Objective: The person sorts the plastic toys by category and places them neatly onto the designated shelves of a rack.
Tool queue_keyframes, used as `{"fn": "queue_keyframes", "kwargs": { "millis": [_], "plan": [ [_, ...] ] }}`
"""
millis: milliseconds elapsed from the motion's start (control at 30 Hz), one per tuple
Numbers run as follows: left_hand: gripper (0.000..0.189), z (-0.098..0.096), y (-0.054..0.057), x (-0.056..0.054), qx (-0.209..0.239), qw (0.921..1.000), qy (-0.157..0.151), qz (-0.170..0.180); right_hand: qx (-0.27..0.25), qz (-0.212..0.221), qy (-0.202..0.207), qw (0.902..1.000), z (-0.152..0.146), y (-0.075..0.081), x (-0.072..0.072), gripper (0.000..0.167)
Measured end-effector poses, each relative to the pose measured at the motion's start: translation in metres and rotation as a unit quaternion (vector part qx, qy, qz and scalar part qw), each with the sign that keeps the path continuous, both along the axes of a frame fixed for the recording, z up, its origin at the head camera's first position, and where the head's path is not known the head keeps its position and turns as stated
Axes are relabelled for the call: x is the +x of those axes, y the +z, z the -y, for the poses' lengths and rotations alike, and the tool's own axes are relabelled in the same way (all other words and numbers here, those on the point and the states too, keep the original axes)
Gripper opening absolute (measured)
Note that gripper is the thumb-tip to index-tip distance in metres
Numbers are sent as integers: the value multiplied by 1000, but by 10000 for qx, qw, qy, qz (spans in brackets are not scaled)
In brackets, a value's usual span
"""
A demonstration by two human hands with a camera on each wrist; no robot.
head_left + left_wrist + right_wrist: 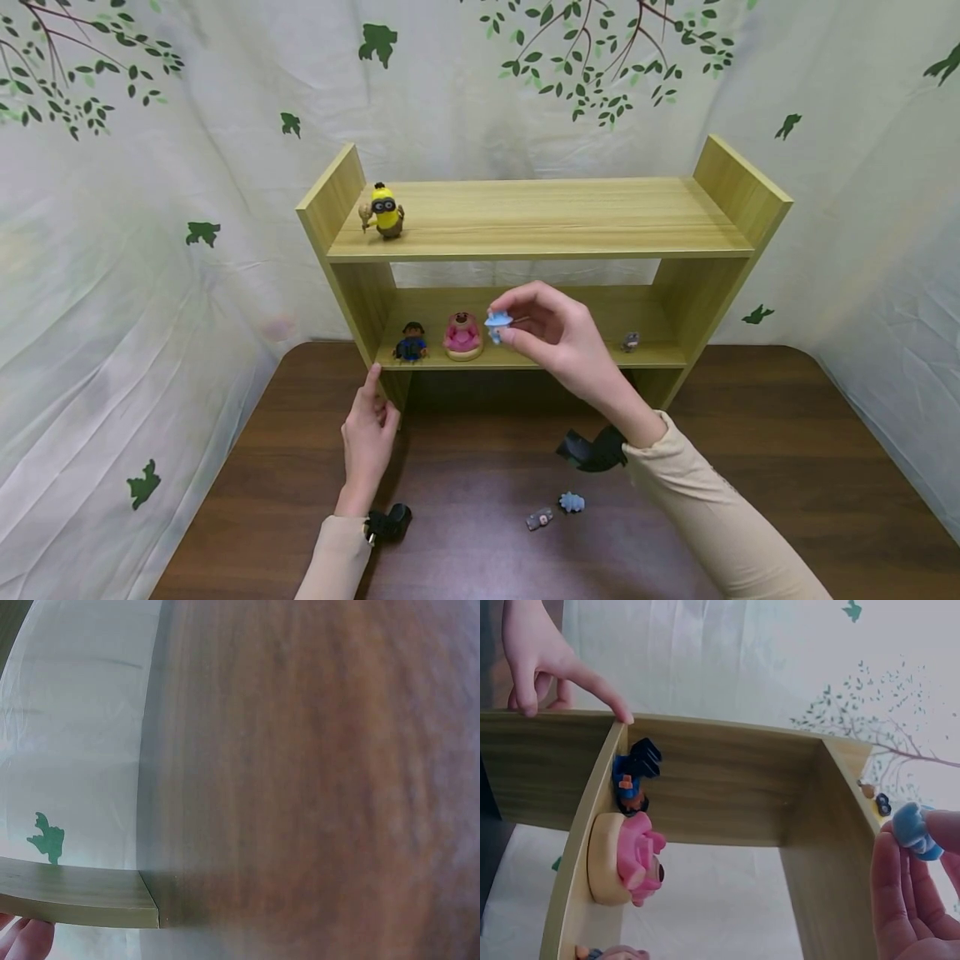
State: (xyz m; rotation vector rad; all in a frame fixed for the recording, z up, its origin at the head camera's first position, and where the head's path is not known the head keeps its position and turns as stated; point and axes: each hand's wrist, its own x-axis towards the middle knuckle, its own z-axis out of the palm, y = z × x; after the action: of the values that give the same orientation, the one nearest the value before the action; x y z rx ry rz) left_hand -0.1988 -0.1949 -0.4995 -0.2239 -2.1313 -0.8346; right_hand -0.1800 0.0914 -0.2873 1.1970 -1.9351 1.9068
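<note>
My right hand (566, 337) pinches a small light-blue figurine (497, 323) between thumb and fingertips, in front of the wooden shelf (540, 257). In the right wrist view the blue figurine (910, 827) shows near the upper board. My left hand (367, 437) touches the shelf's left front edge with a straight index finger; its other fingers are bent loosely. Left of the blue figurine, on the middle board, sit a pink bear figurine (462, 337) with a cream base and a dark-blue figurine (411, 342) with a black cap.
A yellow minion figurine (385, 212) stands at the top board's left end. A small grey figurine (630, 342) is at the middle board's right. On the brown table (465, 467) lie a grey figurine (539, 519) and a bluish figurine (572, 502). A leaf-printed curtain (450, 100) hangs behind.
</note>
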Motion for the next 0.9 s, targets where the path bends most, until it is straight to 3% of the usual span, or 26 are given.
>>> {"fn": "queue_keyframes", "kwargs": {
  "millis": [900],
  "plan": [
    [82,0,1,1,41,10000,-55,-29,-221,-444,-57,9988,3,30,-8,24]
  ]
}}
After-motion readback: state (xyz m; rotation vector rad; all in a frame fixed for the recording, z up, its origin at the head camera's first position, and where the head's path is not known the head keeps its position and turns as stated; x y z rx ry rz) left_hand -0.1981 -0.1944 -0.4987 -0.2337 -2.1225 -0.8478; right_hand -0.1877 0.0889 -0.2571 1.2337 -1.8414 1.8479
